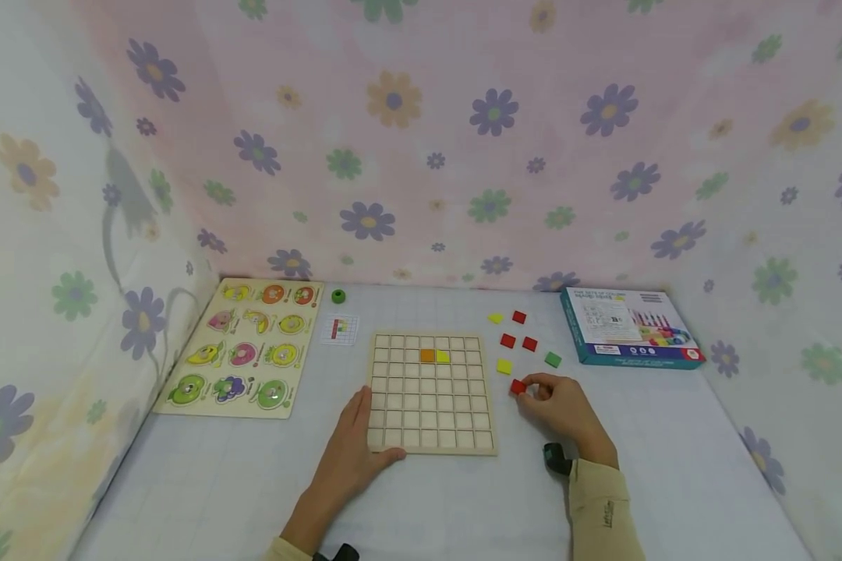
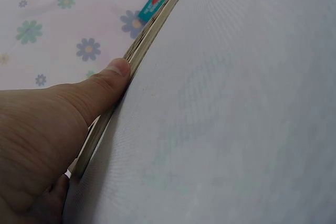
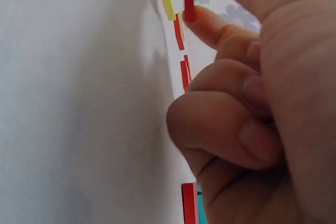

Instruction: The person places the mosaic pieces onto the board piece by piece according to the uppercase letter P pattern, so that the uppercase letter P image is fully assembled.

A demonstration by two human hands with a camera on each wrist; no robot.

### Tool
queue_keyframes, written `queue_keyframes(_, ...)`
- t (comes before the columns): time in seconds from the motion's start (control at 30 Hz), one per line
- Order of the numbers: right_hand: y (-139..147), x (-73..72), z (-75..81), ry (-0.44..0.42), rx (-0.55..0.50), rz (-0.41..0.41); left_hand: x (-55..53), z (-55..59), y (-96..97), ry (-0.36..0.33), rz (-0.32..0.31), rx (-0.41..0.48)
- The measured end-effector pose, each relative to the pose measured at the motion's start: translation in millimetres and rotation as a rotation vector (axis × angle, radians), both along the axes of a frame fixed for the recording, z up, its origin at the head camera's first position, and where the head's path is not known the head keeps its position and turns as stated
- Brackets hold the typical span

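A wooden grid board point(image 1: 433, 411) lies flat on the table, with an orange tile point(image 1: 428, 356) and a yellow tile point(image 1: 443, 357) side by side in an upper row. My left hand point(image 1: 352, 449) rests at the board's near left corner, straight fingers along the left side and thumb against the near edge. To the right of the board, my right hand point(image 1: 563, 409) pinches a red square tile point(image 1: 518, 387) between thumb and index finger; the right wrist view shows this red tile point(image 3: 189, 3) edge-on, other fingers curled below. Loose red, yellow and green point(image 1: 553, 359) tiles lie beyond that hand.
A fruit puzzle board point(image 1: 307, 370) is at the left. Near it are a small pattern card point(image 1: 340, 329) and a green ring-shaped piece point(image 1: 338, 296). A teal-sided box point(image 1: 631, 327) stands at the back right. Flowered cloth walls point(image 1: 435, 195) enclose the table.
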State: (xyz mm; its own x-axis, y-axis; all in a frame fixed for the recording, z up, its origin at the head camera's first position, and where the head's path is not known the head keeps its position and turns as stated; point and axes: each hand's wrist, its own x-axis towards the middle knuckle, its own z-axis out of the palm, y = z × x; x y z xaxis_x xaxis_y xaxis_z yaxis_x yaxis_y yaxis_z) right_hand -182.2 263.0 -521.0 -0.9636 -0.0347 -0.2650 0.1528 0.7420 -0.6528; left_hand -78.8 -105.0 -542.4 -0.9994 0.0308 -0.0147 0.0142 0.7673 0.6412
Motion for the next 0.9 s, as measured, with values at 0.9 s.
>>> queue_keyframes(0.9,-26,2.3,16.9,0.093,-0.017,0.059,0.8,2.0,0.2,0.004,-0.003,-0.004)
